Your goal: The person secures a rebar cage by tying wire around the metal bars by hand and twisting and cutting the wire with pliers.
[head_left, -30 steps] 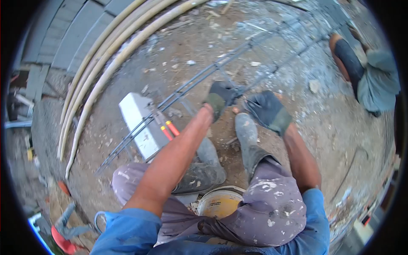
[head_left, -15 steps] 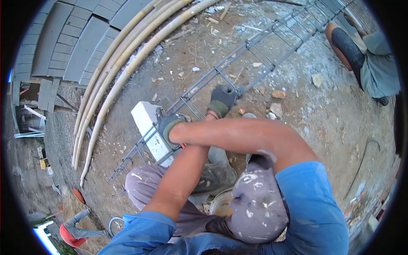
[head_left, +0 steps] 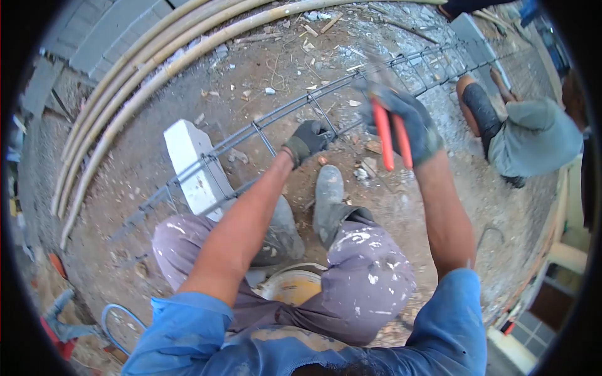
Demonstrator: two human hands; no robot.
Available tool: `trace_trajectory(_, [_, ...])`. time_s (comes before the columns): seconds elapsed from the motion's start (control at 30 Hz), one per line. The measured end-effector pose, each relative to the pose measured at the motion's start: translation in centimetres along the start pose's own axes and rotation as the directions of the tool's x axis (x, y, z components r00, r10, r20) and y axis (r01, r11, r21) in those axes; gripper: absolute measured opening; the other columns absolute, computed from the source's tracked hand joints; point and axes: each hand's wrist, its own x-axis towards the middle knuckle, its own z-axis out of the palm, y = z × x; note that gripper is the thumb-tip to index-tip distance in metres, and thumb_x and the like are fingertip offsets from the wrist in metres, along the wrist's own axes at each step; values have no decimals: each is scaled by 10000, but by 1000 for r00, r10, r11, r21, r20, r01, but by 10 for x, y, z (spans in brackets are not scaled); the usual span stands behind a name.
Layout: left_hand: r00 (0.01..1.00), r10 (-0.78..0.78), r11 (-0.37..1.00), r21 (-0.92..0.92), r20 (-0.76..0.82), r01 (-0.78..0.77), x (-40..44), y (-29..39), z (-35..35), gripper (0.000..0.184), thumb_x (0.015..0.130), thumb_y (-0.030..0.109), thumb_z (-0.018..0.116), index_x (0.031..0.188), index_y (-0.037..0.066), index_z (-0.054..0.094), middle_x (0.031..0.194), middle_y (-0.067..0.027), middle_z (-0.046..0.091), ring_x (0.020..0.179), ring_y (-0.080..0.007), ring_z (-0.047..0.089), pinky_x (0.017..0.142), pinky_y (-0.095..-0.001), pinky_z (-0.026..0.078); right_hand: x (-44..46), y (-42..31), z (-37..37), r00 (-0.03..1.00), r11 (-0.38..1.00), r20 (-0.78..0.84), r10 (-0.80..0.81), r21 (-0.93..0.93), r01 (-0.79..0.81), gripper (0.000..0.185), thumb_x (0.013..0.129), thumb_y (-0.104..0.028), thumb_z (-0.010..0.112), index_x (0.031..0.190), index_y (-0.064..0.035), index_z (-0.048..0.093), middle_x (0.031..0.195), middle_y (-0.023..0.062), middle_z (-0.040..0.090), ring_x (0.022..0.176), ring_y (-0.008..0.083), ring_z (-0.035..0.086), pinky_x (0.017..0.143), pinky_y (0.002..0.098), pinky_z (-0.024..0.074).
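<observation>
My left hand [head_left: 309, 139], in a dark glove, is closed at the near bar of the rebar cage [head_left: 256, 129], by the corner of a stirrup. Its fingertips partly hide what they grip. Raised over the cage to the right, my gloved right hand [head_left: 406, 119] is closed round red-handled pliers [head_left: 384, 135]. Their jaws point away from me and are smeared by motion. The long, narrow cage of thin steel bars runs from lower left to upper right. Under its left part a white block [head_left: 195, 164] props it up.
A bucket [head_left: 295, 285] stands between my legs, behind my boots [head_left: 329, 194]. Long bamboo poles [head_left: 150, 72] curve along the left. At right a person [head_left: 533, 135] sits or squats beside the cage. Rubble and wood scraps litter the dirt ground; a blue hose [head_left: 116, 308] lies lower left.
My arms were crossed, with my right hand by the white block; now they are uncrossed. My right hand has swung right and up, and the red-handled pliers now show. My left hand shifted slightly left.
</observation>
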Motion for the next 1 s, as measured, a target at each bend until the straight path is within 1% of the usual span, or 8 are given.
trace_trajectory(0.07, [984,28,969,-247,173,16,-7,8,-5,196,870,142,625,1024,28,666,815,-20,664,661,-91,572,587,-265,476,-29,3,-47,976,723,-205,-69,-685,-93,218,899,-172,590,1041,-13,632,777,64,636,719,157,628,614,282,524])
trace_trajectory(0.2, [996,85,993,84,16,-87,-3,5,1,199,783,166,736,916,23,693,744,-55,670,653,-108,590,599,-277,483,-74,78,-96,909,96,-255,-331,-967,-236,168,802,-191,629,905,-79,701,739,188,664,692,317,671,642,400,517])
trace_trajectory(0.27, [997,71,988,139,-14,-69,-8,20,0,231,771,267,752,834,50,711,710,-74,674,653,-135,607,615,-299,489,-77,124,-117,898,186,-318,-304,-944,-271,225,815,-199,606,979,-69,691,763,219,652,733,388,651,667,441,515])
trace_trajectory(0.47, [987,54,920,392,-153,10,2,13,10,359,722,439,753,796,90,723,701,-80,671,611,-195,626,603,-350,494,-61,150,-82,960,-232,-262,-103,-932,-279,509,812,-181,590,1307,-85,522,980,243,641,855,383,648,756,459,525])
trace_trajectory(0.57, [992,-54,958,275,-110,83,10,1,9,343,774,391,725,826,52,714,711,-89,675,563,-200,621,550,-342,498,-46,150,-69,953,-254,-284,-104,-919,-301,769,771,-97,588,1473,-109,274,1250,260,470,1009,410,595,829,461,504])
trace_trajectory(0.63, [987,-156,941,-299,26,156,20,-29,6,323,847,331,662,835,10,693,709,-99,672,521,-195,606,494,-315,494,-45,147,-61,955,-318,-270,-120,-901,-295,780,760,-88,592,1473,-110,275,1272,249,449,1039,407,579,855,461,488])
trace_trajectory(0.77, [978,-195,922,-325,79,210,10,-6,6,295,897,261,601,843,-19,676,695,-107,661,507,-193,609,455,-297,487,-36,134,-46,938,-366,-335,-92,-864,-345,810,732,-79,611,1471,-108,280,1315,235,413,1098,408,542,912,462,444])
trace_trajectory(1.0, [991,-136,989,49,-10,137,3,15,0,363,902,341,537,759,52,704,633,-103,654,485,-182,610,495,-316,490,-27,125,-34,937,-425,-346,-48,-842,-333,807,724,-74,605,1465,-100,288,1314,245,419,1112,418,536,905,468,447])
